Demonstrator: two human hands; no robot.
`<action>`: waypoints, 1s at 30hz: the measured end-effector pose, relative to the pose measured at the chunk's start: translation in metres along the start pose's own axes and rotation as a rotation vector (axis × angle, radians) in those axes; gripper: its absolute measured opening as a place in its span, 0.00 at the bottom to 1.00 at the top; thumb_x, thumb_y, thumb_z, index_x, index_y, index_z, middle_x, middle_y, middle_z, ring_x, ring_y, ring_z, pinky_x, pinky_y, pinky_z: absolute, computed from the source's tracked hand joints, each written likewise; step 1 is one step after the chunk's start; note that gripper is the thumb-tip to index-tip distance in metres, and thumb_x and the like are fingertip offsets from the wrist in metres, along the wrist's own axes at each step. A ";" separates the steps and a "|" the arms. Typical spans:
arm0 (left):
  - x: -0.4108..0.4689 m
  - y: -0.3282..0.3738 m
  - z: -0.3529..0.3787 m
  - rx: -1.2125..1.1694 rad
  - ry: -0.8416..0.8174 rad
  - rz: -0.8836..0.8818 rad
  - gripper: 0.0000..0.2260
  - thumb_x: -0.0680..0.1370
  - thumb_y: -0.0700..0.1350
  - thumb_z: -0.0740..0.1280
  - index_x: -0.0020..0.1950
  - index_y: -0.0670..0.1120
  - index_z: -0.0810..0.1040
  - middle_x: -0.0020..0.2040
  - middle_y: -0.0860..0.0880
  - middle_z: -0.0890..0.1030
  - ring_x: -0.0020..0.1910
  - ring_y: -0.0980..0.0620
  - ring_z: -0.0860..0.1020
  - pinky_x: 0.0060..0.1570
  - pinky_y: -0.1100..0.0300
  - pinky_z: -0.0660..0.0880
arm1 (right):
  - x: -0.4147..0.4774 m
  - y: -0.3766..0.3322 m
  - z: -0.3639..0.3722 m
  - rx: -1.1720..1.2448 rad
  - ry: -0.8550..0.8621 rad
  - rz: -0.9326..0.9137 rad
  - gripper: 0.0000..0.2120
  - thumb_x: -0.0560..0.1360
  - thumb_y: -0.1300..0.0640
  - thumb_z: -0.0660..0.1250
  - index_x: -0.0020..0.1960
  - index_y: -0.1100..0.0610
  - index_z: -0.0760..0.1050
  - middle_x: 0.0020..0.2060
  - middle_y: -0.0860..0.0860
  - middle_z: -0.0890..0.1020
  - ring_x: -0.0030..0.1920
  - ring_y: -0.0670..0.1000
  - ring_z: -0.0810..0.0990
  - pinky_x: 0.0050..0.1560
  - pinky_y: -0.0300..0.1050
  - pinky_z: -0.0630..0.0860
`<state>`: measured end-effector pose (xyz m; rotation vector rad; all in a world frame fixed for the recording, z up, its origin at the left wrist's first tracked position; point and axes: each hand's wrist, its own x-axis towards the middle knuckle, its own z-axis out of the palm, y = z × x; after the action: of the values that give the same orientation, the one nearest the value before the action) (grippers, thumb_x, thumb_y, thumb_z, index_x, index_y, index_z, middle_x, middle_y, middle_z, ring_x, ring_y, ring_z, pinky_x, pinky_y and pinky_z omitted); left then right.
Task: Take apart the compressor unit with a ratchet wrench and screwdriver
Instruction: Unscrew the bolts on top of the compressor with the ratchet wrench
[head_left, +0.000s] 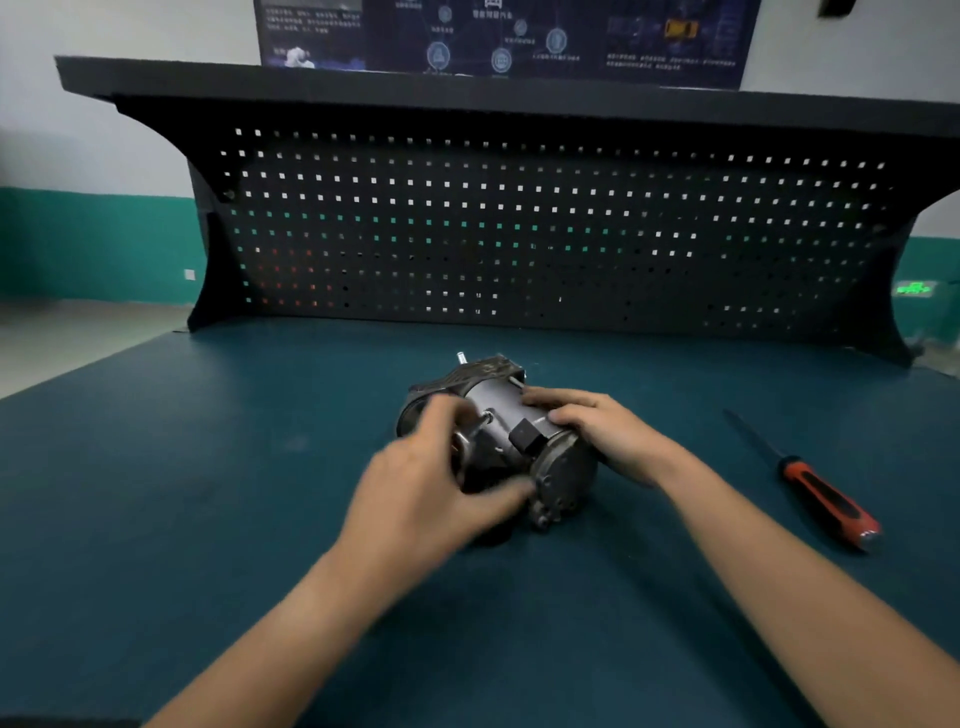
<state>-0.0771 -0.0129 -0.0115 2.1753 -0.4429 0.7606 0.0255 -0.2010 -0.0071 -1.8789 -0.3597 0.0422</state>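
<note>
- Teal table (208, 467) backed by a black pegboard (519, 223).
- Compressor unit (498, 405) sits mid-table on its side. Its long axis runs near-right to far-left, with the round end cap toward the person.
- Left hand (431, 483) is on the unit's left flank and motion-blurred; cannot tell if its grip is clamped or only resting.
- Right hand (602, 431) has fingers curled over the barrel from the right, grip clamped on it.
- Screwdriver (826, 499) lies right of the unit, well apart, handle nearest. The right hand is the closer one. No ratchet wrench in view.
</note>
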 end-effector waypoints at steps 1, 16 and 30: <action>-0.002 0.001 0.007 0.073 -0.040 0.004 0.23 0.61 0.63 0.68 0.50 0.55 0.67 0.38 0.56 0.78 0.41 0.51 0.79 0.41 0.56 0.73 | -0.002 0.002 -0.002 0.024 0.001 0.002 0.21 0.75 0.72 0.54 0.55 0.51 0.76 0.57 0.48 0.78 0.59 0.44 0.74 0.61 0.35 0.68; 0.016 -0.068 -0.034 0.110 -0.009 -0.059 0.17 0.67 0.46 0.76 0.50 0.50 0.73 0.36 0.58 0.77 0.35 0.61 0.75 0.34 0.72 0.65 | -0.044 -0.006 0.075 0.019 0.373 -0.030 0.17 0.79 0.58 0.57 0.67 0.56 0.71 0.62 0.47 0.75 0.61 0.45 0.73 0.59 0.35 0.67; 0.039 -0.101 -0.054 0.290 0.056 -0.182 0.07 0.71 0.45 0.74 0.42 0.42 0.79 0.30 0.59 0.73 0.31 0.62 0.70 0.29 0.73 0.64 | 0.069 0.020 -0.006 -0.216 0.238 0.166 0.37 0.71 0.45 0.70 0.73 0.60 0.61 0.71 0.54 0.67 0.68 0.52 0.68 0.59 0.39 0.64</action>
<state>-0.0140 0.0903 -0.0145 2.4151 -0.1063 0.8227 0.0966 -0.1934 -0.0137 -2.0972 -0.0443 -0.1121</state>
